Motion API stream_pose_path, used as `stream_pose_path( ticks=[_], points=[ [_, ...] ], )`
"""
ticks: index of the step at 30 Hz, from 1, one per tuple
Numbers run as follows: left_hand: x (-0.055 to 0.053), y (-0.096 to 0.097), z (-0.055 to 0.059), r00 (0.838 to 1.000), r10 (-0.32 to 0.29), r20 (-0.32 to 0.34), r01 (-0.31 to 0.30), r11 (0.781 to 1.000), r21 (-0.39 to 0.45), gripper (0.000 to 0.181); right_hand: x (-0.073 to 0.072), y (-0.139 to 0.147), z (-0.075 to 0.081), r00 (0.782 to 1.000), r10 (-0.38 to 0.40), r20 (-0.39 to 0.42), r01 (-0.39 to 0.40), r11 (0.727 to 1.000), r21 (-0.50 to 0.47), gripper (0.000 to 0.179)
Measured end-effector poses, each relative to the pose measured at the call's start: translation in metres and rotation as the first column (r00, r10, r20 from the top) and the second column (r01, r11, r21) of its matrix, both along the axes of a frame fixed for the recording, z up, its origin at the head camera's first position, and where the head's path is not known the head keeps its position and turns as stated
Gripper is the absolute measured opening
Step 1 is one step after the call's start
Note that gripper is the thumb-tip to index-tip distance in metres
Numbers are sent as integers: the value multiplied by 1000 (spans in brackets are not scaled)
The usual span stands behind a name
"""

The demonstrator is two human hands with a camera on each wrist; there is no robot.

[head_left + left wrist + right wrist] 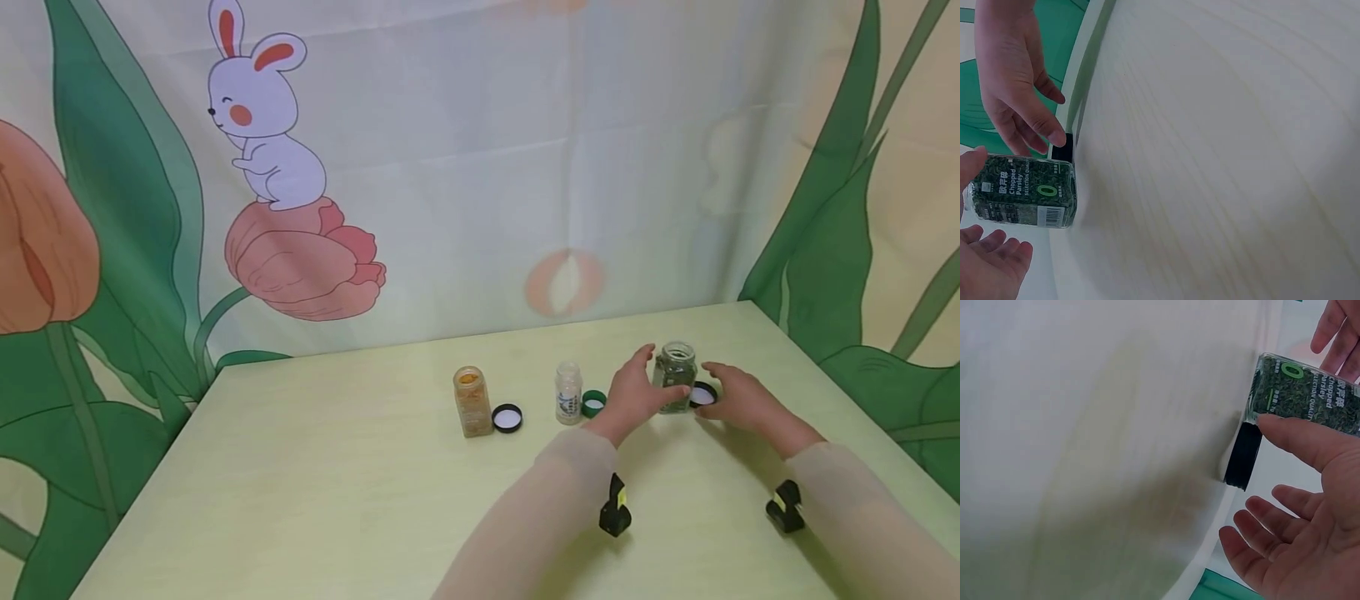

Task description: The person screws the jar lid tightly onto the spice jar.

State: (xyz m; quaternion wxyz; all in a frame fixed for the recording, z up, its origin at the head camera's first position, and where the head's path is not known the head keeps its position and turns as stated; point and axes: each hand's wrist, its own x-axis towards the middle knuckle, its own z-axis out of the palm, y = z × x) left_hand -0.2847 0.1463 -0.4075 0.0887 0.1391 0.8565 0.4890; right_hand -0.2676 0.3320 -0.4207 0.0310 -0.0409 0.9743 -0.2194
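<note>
A glass jar of chopped parsley [676, 373] stands upright and uncapped on the right part of the table, dark green flakes inside. Its black lid [703, 395], white inside, lies just to the right of it. My left hand [634, 395] is at the jar's left side, fingers and thumb spread apart; the thumb overlaps the jar's front in the head view. Beside the lid is my right hand [742, 403], its fingers loosely spread and holding nothing. In the right wrist view, the right thumb [1297, 440] overlaps the jar's lower part, close above the lid.
To the left stand a small open bottle of white contents [568, 392] with a green cap [594, 403] beside it, and an open jar of orange-brown powder [472, 403] next to another black lid [507, 418]. A printed curtain [450, 208] hangs behind the table [315, 483].
</note>
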Motion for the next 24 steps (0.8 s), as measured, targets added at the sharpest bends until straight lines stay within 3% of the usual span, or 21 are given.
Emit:
stream_pose_path(
  ticks=[15, 24],
  points=[
    [-2, 6, -2, 999, 36, 39, -36, 999, -11, 75, -15, 4, 2, 989, 3, 146, -10, 999, 41, 82],
    [-6, 8, -5, 998, 46, 33, -45, 998, -41, 73, -18, 0, 3, 989, 18, 146, -23, 999, 38, 82]
  ],
)
